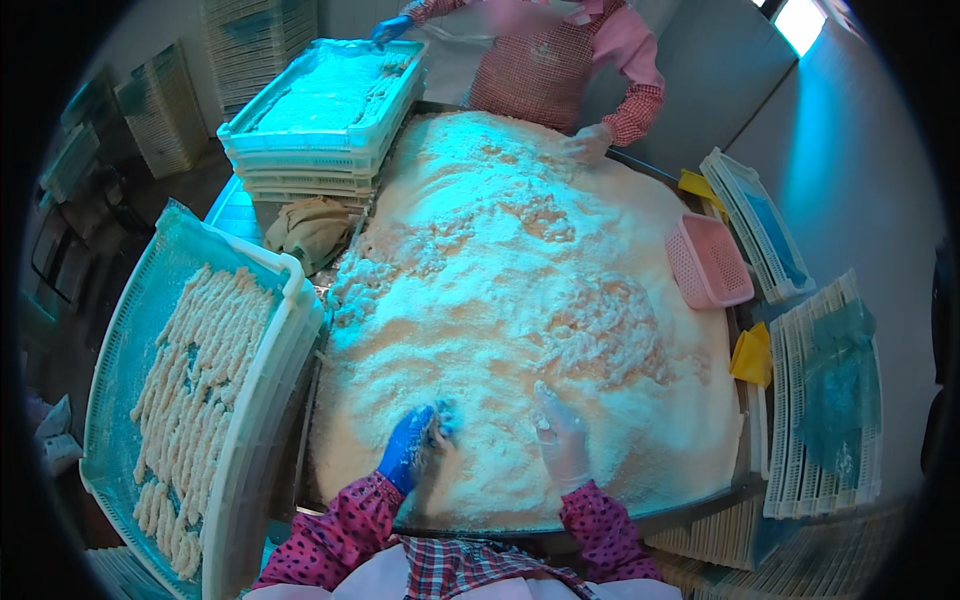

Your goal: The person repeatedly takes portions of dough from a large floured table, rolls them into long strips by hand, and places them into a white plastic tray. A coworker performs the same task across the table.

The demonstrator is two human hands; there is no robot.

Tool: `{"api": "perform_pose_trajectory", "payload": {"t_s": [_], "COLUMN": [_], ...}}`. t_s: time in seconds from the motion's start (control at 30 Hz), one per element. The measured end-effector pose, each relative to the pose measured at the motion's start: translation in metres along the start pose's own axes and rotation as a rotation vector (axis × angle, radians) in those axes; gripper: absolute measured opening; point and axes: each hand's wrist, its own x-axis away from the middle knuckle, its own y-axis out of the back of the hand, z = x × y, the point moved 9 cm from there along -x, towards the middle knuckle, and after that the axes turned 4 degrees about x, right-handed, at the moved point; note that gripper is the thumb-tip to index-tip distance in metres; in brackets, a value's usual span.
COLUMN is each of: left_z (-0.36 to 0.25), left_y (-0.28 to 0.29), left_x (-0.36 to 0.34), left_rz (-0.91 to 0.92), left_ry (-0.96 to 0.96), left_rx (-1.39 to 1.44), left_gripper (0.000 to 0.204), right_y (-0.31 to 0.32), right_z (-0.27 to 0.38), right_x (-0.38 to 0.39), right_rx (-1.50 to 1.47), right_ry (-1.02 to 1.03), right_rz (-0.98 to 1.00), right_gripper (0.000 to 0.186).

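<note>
Crumbs point(480, 365) spread right of the white tray point(262, 400), the blue-gloved left hand point(410, 447) nearer that tray than the right hand point(563, 442). Both curl loosely; whether either holds anything, I cannot tell.

The person's hands point(408, 450) reach over a pale, crumbly heap point(490, 340), the left perhaps pinching a piece point(438, 437).
</note>
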Motion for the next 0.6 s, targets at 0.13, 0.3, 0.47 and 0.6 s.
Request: {"api": "perform_pose_trajectory", "payload": {"t_s": [0.13, 0.3, 0.47, 0.6], "left_z": [0.035, 0.033, 0.036, 0.002], "left_y": [-0.064, -0.087, -0.092, -0.136], "left_x": [0.019, 0.04, 0.045, 0.035], "left_rz": [-0.041, 0.316, 0.103, 0.129], "left_ry": [0.139, 0.187, 0.148, -0.782], "left_rx": [0.31, 0.486, 0.18, -0.282], "left_gripper": [0.045, 0.044, 0.055, 0.062], "right_y": [-0.035, -0.053, -0.055, -0.05], "right_z": [0.082, 0.11, 0.139, 0.125], "right_x": [-0.01, -0.011, 0.009, -0.003], "right_rx": [-0.047, 0.046, -0.149, -0.355], "right_ry": [0.146, 0.282, 0.456, 0.39], "right_rz": [-0.045, -0.039, 0.07, 0.07], "right_gripper": [0.048, 0.053, 0.06, 0.072]}}
